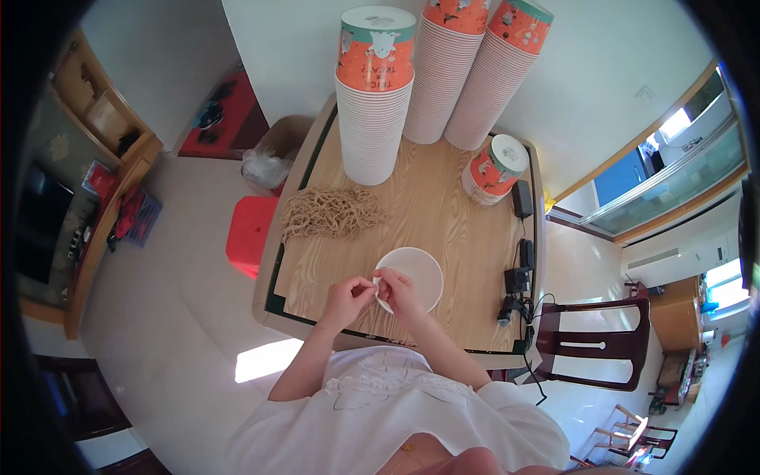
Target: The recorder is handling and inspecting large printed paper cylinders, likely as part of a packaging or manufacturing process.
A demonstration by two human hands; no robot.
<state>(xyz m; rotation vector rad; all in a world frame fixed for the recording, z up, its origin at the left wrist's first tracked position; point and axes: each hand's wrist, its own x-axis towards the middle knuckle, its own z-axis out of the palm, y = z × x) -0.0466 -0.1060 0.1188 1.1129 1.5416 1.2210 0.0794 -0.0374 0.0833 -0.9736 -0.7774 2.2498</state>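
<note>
Wooden shelf unit (pixel 95 150) along the far left wall, with dark items on it, too small to tell apart. Red mat (pixel 226 119) on the floor further back, dark shoes on it. White plastic bag (pixel 265 168) beside the table's left corner; red stool (pixel 252 233) just below it, against the table's left side. Wooden table (pixel 443 229), light grain with a pale rim. Pile of tan string (pixel 332 212) on the left part of the tabletop, loose and tangled. Left hand (pixel 346 299) at the near edge, fingers curled and pressed together, thumb and forefinger pinching the left rim of a white paper bowl (pixel 412 277). Right hand (pixel 398 291) touching the left one, fingertips pinching the same part of the rim; whether a strand of string is held between them cannot be told. The bowl stands open side up, near the front edge of the table, at about its middle. Three tall stacks of orange printed bowls (pixel 376 95) at the back, upside down. Short stack of the same bowls (pixel 495 168) to the right, tilted. Black chargers and cables (pixel 518 273) along the right edge. Dark wooden chair (pixel 594 340) at the right.
</note>
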